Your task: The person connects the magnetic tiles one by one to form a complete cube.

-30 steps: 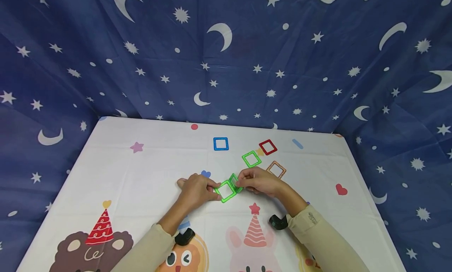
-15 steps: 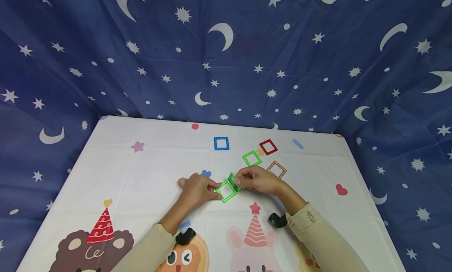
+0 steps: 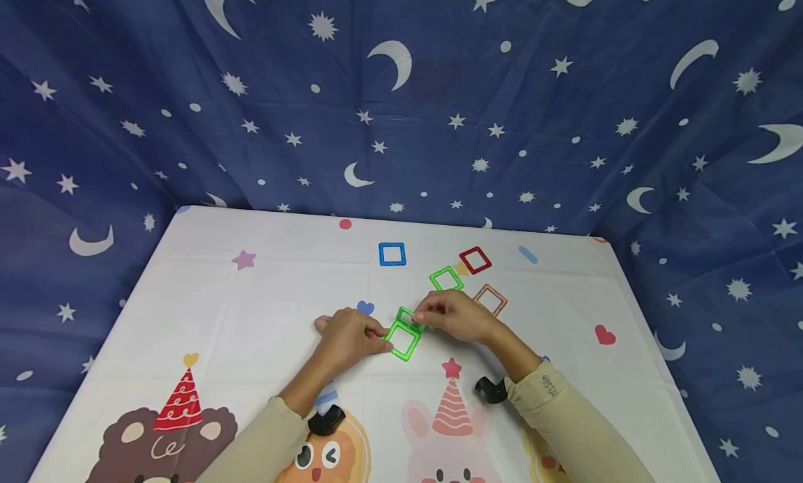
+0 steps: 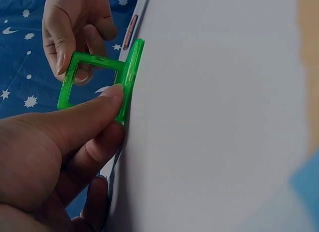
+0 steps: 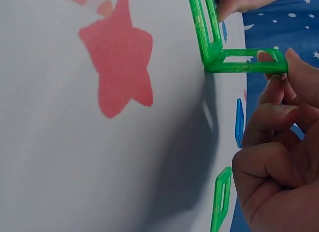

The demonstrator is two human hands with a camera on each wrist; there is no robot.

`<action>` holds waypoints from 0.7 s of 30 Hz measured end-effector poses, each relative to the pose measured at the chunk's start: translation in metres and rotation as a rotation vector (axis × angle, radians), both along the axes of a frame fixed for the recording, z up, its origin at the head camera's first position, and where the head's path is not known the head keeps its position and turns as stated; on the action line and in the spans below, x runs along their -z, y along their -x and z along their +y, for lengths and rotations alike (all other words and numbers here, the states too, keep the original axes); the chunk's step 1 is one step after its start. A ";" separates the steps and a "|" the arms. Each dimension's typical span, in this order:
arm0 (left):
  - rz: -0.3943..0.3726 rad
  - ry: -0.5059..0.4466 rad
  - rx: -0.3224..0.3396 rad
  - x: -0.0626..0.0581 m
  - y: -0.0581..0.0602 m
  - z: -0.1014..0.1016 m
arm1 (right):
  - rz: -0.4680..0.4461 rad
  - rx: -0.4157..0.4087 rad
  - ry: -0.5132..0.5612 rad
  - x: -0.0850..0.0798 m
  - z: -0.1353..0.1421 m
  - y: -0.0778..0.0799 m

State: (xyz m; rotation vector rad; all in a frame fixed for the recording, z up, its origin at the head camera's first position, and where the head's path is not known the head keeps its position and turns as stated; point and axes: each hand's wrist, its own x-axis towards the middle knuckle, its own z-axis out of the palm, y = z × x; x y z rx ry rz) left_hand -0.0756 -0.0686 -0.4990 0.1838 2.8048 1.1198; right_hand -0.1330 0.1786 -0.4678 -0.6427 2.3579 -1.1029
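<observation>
1 lower green square frame point(image 3: 414, 348) pinched by your left hand point(image 3: 351, 335), 1 raised green frame point(image 5: 244, 68) joined at its edge, pinched by your right hand point(image 3: 456, 316)

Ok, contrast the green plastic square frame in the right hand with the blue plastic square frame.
The green frame is pinched by the right hand; the blue frame is untouched. The green frame stands up, edge against another green frame; the blue frame lies flat, apart. Both are squares with open centres.
</observation>
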 end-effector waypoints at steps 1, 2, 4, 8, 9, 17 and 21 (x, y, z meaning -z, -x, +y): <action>0.000 -0.001 0.000 0.000 0.000 0.000 | 0.010 0.006 -0.001 0.000 0.000 0.000; -0.002 -0.001 0.001 0.001 0.001 -0.001 | 0.017 0.017 -0.008 0.000 -0.001 -0.001; -0.007 0.000 -0.002 0.000 0.001 -0.001 | 0.033 0.045 -0.024 0.001 -0.001 -0.002; -0.021 0.001 -0.007 0.000 0.001 -0.001 | 0.066 0.105 -0.066 -0.001 0.000 -0.005; -0.023 0.001 -0.008 0.000 0.001 0.000 | 0.075 0.115 -0.071 -0.001 0.000 -0.006; -0.034 -0.004 -0.012 -0.002 0.001 0.000 | 0.070 0.136 -0.020 0.000 0.003 -0.009; -0.035 -0.009 -0.007 -0.002 0.002 -0.001 | 0.063 0.148 -0.012 0.000 0.002 -0.009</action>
